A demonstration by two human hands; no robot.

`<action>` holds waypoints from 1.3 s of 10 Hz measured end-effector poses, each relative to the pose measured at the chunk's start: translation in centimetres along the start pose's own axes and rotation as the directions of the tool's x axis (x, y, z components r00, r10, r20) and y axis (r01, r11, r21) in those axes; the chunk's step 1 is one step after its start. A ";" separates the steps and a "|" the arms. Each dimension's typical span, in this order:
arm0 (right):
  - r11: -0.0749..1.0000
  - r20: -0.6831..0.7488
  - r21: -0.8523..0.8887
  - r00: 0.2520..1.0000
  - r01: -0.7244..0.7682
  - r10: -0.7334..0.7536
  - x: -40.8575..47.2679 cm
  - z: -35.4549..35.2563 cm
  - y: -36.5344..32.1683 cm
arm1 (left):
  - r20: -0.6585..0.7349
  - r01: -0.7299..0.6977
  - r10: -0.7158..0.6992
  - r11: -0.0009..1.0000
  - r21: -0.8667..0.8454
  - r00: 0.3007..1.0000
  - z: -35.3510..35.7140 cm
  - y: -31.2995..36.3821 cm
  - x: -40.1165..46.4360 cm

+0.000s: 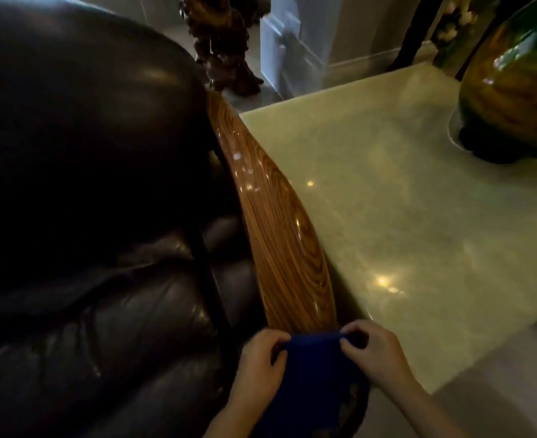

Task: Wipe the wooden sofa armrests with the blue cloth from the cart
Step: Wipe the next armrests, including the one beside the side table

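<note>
Both hands, left hand (261, 352) and right hand (371, 352), pinch the blue cloth (314, 368) draped over the near end of the wooden armrest (280, 235); cloth fetched, most of its length apparently unwiped.

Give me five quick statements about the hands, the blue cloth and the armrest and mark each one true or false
1. Both hands pinch the blue cloth. True: the left hand and right hand each hold an upper corner.
2. The cloth lies at the near end of the wooden armrest. True.
3. The cloth lies spread on the pale table. False: it is over the armrest, beside the table.
4. A big glossy vase stands on the table. True.
5. The sofa cushions are pale fabric. False: they look like dark leather.
</note>
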State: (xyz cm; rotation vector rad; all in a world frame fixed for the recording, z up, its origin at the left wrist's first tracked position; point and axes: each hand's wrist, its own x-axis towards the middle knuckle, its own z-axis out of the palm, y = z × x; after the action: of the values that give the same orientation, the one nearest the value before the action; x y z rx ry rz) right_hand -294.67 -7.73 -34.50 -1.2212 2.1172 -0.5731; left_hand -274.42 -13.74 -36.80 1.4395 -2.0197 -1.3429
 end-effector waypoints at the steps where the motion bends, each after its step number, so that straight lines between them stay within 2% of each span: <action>1: 0.996 -0.180 0.036 0.981 0.075 -0.068 1.8 1.3 -0.3 | -0.082 -0.089 0.094 0.994 0.062 0.992 -0.5 0.5 2.0; 2: 0.994 -0.439 -0.036 0.892 0.106 -0.111 0.7 3.2 0.3 | -0.409 -0.069 0.123 0.987 0.145 0.904 0.3 0.3 1.0; 3: 0.984 -0.436 -0.121 0.883 0.132 -0.172 -2.6 6.2 0.0 | -0.520 -0.074 0.248 0.940 0.333 0.817 2.9 -0.4 -2.5; 4: 0.950 -0.256 -0.251 0.934 0.185 -0.250 -2.3 9.4 0.1 | -0.181 -0.182 0.382 0.738 0.650 0.906 6.2 -1.7 -1.9; 5: 0.928 -0.310 -0.304 0.898 0.217 -0.312 1.1 10.0 0.6 | -0.221 -0.199 0.468 0.691 0.695 0.856 6.8 -3.3 -0.2; 6: 0.911 -0.341 -0.338 0.872 0.236 -0.352 2.6 9.8 0.5 | -0.303 -0.141 0.534 0.639 0.756 0.789 5.0 -2.2 2.1; 7: 0.917 -0.285 -0.357 0.915 0.176 -0.286 3.8 9.5 -1.3 | -0.354 -0.078 0.400 0.749 0.658 0.846 4.9 -0.6 2.9; 8: 0.910 -0.289 -0.378 0.911 0.172 -0.293 5.4 8.7 -2.8 | -0.550 0.066 0.211 0.895 0.441 0.808 5.2 -0.9 4.8; 9: 0.908 -0.289 -0.383 0.911 0.171 -0.294 7.8 7.9 -4.6 | -0.505 0.082 0.189 0.880 0.468 0.842 3.1 0.1 7.6; 11: 0.916 -0.302 -0.370 0.913 0.153 -0.274 11.4 6.7 -7.7 | -0.461 0.059 0.202 0.869 0.491 0.864 0.2 1.5 11.5; 13: 0.905 -0.303 -0.398 0.909 0.151 -0.285 13.1 6.3 -8.9 | -0.445 0.099 0.154 0.864 0.494 0.882 -0.8 2.1 13.1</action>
State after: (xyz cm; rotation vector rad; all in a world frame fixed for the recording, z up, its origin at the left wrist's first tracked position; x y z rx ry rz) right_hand -289.79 -23.85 -37.24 -1.6926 2.4855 -0.5432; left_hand -280.85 -25.36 -37.91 1.7251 -2.1053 -0.3648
